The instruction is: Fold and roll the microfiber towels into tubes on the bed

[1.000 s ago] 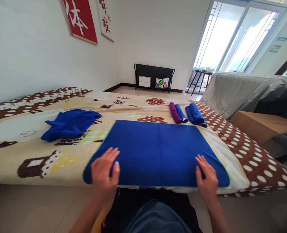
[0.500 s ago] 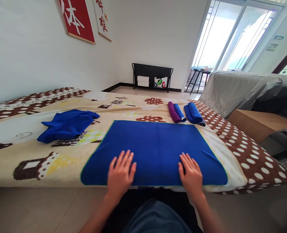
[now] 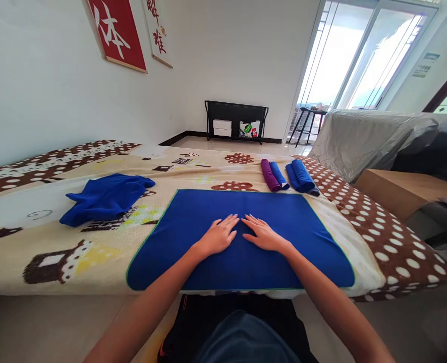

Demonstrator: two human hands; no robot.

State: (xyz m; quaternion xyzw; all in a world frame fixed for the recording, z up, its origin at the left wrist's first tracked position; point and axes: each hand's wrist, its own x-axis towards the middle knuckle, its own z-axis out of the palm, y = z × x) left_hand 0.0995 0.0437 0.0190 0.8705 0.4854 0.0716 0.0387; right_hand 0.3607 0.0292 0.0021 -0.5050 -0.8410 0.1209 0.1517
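Note:
A blue towel [image 3: 302, 252] with a thin green hem lies spread flat on the patterned blanket [image 3: 95, 252] at the bed's near edge. My left hand [image 3: 219, 235] and my right hand [image 3: 262, 234] rest flat on the towel's middle, palms down, fingers stretched out and almost touching each other. Neither hand holds anything. Both forearms reach in from the bottom of the view.
A crumpled blue towel [image 3: 104, 196] lies to the left. A purple roll [image 3: 270, 175] and blue rolled towels [image 3: 301, 176] sit at the far right of the bed. A covered sofa [image 3: 363, 138] and wooden table [image 3: 405, 189] stand right; a black rack [image 3: 235, 121] by the wall.
Both hands have slid from the towel's near corners inward and forward to meet at its middle. The towel stays flat where it was.

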